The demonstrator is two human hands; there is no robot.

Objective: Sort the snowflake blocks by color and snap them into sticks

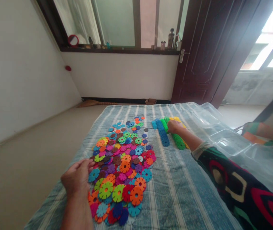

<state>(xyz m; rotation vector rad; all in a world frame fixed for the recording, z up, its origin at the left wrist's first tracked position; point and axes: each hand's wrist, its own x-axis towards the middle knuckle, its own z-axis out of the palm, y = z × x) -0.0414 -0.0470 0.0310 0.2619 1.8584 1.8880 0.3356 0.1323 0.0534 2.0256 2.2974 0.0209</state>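
A large heap of slotted plastic discs (124, 166) in many colours, the flower-like interlocking kind, spreads over the striped cloth. My left hand (76, 175) rests at the heap's left edge, fingers bent together by a dark disc; anything in them is hidden. To the right, discs of matching colour lie overlapped in rows: a blue row (163, 134), a green row (179, 142) and a yellow row (176, 119), partly covered by my arm. My right hand (174, 126) is closed over the green row, its fingertips facing down and mostly out of sight.
Several clear plastic boxes (229, 140) stand along the right side of the cloth-covered surface (160, 191). Small loose discs (119, 124) lie beyond the heap. A short light-blue row (154, 125) sits left of the blue one. Behind are a wall ledge and a dark door (205, 48).
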